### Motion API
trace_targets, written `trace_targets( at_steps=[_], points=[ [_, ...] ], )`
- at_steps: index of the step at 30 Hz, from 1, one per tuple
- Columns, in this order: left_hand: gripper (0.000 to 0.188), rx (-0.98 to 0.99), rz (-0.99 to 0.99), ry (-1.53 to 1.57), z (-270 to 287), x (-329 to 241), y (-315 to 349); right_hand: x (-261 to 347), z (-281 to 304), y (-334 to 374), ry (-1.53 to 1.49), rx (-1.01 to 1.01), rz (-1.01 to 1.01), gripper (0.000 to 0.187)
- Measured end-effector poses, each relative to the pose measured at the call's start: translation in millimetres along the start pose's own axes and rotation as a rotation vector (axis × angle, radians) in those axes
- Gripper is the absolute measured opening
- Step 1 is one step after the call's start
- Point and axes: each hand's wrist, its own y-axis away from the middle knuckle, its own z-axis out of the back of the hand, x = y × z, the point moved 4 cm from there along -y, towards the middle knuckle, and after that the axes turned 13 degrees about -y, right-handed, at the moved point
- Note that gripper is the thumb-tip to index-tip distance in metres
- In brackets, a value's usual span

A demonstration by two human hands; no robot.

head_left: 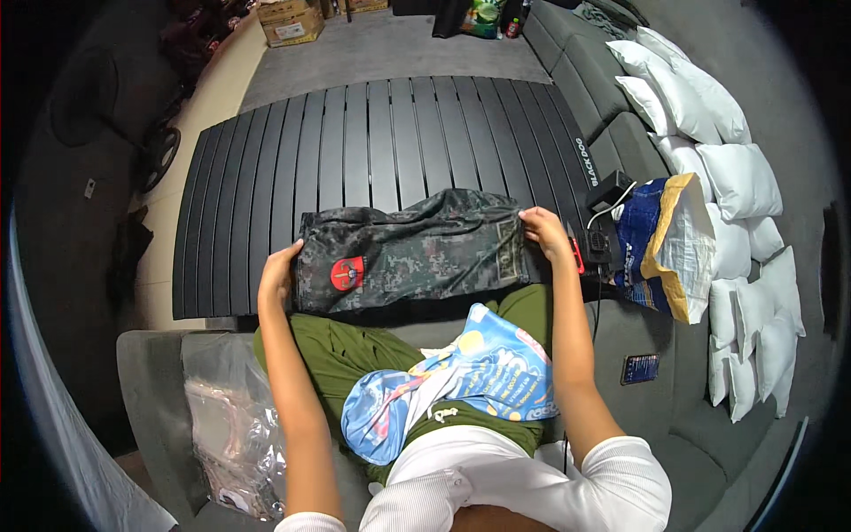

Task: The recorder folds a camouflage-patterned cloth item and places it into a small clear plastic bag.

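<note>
Left hand point(278, 270) grasps the left end of a camouflage garment point(417, 257), thumb and fingers pinching its edge, and the right hand point(548, 234) grasps the opposite end near its upper corner. The garment is spread sideways between them, at the near side of the black slatted worktop point(381, 133), and its red patch point(347, 273) faces upward on the left part. How much of its weight rests on the slats, I cannot tell. In my judgement, the step in hand is to straighten the cloth; its far edge is uneven and creases show, so the next move seems to call for an even pull from both hands.

Just beside the right hand are a red object point(577, 255) and a black power block point(599, 247), which could catch the cloth if it swings there. On the lap, a blue printed cloth point(501, 359) lies close below and may also disturb. Further right are a blue woven sack point(640, 235) and white pillows point(740, 182). To the left, a clear plastic package point(232, 443) lies on the grey sofa point(152, 390).
</note>
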Motion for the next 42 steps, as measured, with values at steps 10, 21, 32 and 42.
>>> trace_targets(
  at_steps=[10, 21, 32, 42],
  points=[
    [0.011, -0.103, -0.389, 0.515, 35.2, -25.2, 110.6, 105.3, -20.3, 66.0, -0.354, 0.122, 0.47, 0.019],
    [0.012, -0.265, -0.613, 0.492, 41.6, -62.0, 161.7, 147.3, -40.8, 113.8, -0.548, 0.08, 0.753, 0.013],
    [0.007, -0.351, -0.647, 0.39, 40.8, -58.4, 168.0, 151.9, -27.9, 130.9, -0.369, -0.033, 0.745, 0.025],
    [0.015, -0.354, -0.686, 0.309, 52.9, -65.0, 164.2, 155.6, -24.6, 127.3, -0.125, -0.021, 0.817, 0.031]
  ],
)
